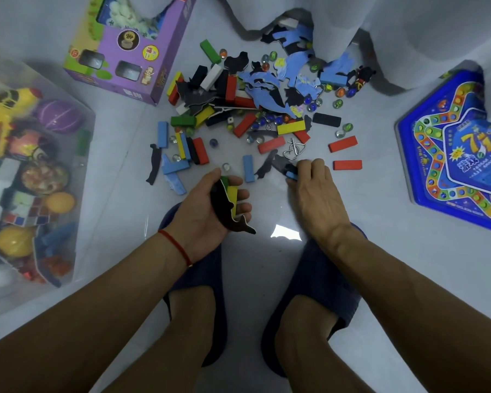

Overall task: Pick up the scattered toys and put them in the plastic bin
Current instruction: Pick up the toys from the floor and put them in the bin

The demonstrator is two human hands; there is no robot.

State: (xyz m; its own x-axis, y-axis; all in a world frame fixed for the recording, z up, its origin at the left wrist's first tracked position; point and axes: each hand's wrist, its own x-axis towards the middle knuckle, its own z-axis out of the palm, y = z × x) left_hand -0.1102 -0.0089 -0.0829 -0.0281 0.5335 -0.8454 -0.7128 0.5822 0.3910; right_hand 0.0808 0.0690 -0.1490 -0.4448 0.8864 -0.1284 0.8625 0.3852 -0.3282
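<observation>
Two bare forearms reach forward over a pair of dark slippers point(193, 282) on a pale floor point(380, 279).

At far left stands the clear plastic bin point(82, 171), already holding many toys, well apart from both hands. Behind it lies a purple box point(131, 52).

Left of centre, the left hand point(210, 211), palm up, has its fingers point(240, 195) curled around a small stack: a black cutout point(224, 211) with green and yellow blocks. The stack looks loosely held, so a piece could slide out when the hand swings over to the bin.

Ahead, the scattered toys point(253, 109) cover the floor: coloured blocks, blue and black cutouts, and glass marbles point(226, 166). The marbles may roll away if nudged.

Right of centre, the right hand point(309, 188), palm down, has its fingertips pinched on a dark piece with a blue block point(291, 174), just beside a wire puzzle point(292, 150) that could snag or get dragged along.

At far right lies a blue star-shaped game box point(451, 154). White curtains point(408, 38) droop over the back of the pile and may hide pieces.
</observation>
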